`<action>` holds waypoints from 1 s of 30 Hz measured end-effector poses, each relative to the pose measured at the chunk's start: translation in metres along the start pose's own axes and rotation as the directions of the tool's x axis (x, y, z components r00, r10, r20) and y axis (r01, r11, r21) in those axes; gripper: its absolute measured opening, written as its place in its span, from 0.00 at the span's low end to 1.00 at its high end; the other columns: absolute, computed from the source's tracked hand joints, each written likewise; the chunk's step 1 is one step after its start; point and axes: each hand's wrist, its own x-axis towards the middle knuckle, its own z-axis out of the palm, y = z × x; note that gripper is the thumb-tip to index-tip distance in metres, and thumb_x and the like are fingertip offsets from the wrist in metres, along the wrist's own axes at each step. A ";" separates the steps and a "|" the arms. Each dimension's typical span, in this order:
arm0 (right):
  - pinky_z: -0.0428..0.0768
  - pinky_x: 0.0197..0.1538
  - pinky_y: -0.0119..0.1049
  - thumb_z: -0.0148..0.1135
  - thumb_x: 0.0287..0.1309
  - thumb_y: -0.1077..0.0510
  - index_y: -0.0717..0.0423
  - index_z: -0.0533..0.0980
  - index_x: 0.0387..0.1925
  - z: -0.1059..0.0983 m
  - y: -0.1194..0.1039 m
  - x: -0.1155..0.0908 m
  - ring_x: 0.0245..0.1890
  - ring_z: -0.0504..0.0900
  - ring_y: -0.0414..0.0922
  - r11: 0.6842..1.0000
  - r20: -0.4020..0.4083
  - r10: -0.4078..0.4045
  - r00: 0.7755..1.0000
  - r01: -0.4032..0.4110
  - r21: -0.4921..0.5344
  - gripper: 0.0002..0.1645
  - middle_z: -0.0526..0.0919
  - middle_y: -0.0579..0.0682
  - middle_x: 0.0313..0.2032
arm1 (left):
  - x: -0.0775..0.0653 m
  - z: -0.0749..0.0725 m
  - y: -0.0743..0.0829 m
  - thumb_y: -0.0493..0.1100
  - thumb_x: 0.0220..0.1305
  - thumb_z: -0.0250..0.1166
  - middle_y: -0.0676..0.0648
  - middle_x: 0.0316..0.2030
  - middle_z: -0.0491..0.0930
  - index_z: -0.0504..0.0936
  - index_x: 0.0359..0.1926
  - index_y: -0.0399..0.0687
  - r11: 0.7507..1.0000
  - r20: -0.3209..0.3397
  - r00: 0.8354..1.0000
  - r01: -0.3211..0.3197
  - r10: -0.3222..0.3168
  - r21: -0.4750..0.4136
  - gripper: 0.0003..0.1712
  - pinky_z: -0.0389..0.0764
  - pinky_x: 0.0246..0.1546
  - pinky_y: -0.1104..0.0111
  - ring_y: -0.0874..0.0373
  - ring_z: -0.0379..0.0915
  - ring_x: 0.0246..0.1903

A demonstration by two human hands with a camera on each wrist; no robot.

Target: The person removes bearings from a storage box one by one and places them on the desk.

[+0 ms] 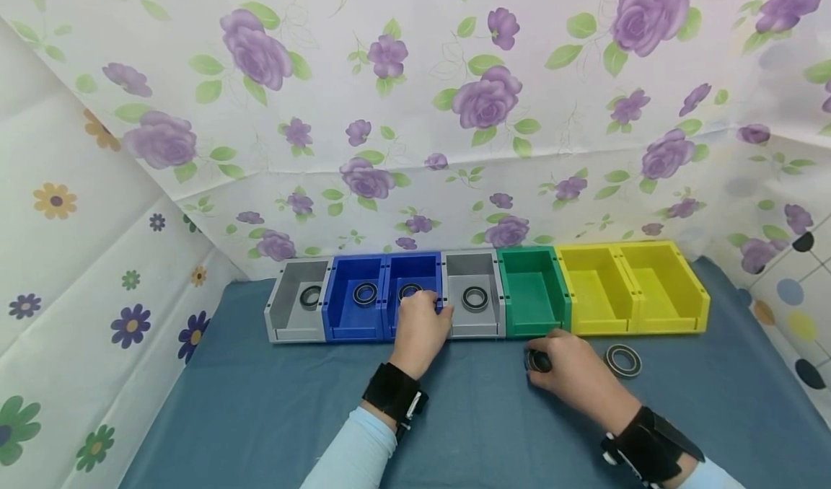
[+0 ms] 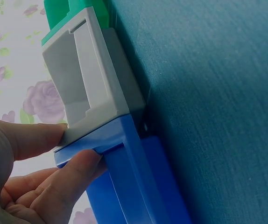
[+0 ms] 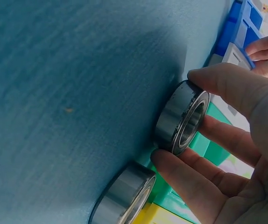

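My left hand pinches the adjoining side walls of a blue bin and a grey bin. In the left wrist view one fingertip lies on the grey wall's edge and another on the blue one's. My right hand grips a ball bearing by its outer rim, with thumb and fingers spread around it, close over the cloth in front of the green bin. A second bearing lies flat just to the right of that hand. In the head view, the fingers partly cover the held bearing.
The bins stand in one row at the cloth's back edge. Bearings sit in the left grey bin, the left blue bin, the pinched blue bin and the other grey bin. Two yellow bins end the row beside a flowered backdrop.
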 end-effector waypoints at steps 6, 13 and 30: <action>0.76 0.34 0.36 0.74 0.38 0.47 0.51 0.81 0.43 0.003 0.001 0.000 0.32 0.72 0.38 1.000 -0.003 -0.003 1.000 0.003 -0.019 0.26 0.75 0.46 0.35 | 0.000 -0.001 0.001 0.45 0.58 0.66 0.42 0.39 0.81 0.81 0.43 0.36 1.000 -0.001 1.000 -0.002 0.002 -0.009 0.18 0.76 0.30 0.73 0.62 0.77 0.33; 0.76 0.36 0.38 0.74 0.37 0.47 0.51 0.80 0.43 0.005 0.002 0.001 0.33 0.73 0.38 1.000 0.007 0.008 1.000 -0.008 -0.024 0.28 0.76 0.47 0.36 | 0.000 -0.001 0.001 0.45 0.58 0.66 0.42 0.40 0.80 0.81 0.44 0.37 1.000 0.005 1.000 0.008 -0.008 -0.010 0.18 0.76 0.30 0.73 0.62 0.77 0.33; 0.77 0.40 0.43 0.73 0.39 0.45 0.52 0.80 0.44 0.006 0.001 -0.002 0.38 0.75 0.42 0.999 -0.012 0.021 1.000 -0.022 -0.042 0.28 0.78 0.49 0.39 | 0.000 0.000 0.000 0.45 0.58 0.66 0.41 0.41 0.80 0.80 0.45 0.36 1.000 0.009 1.000 0.011 -0.011 -0.014 0.19 0.77 0.31 0.72 0.60 0.77 0.35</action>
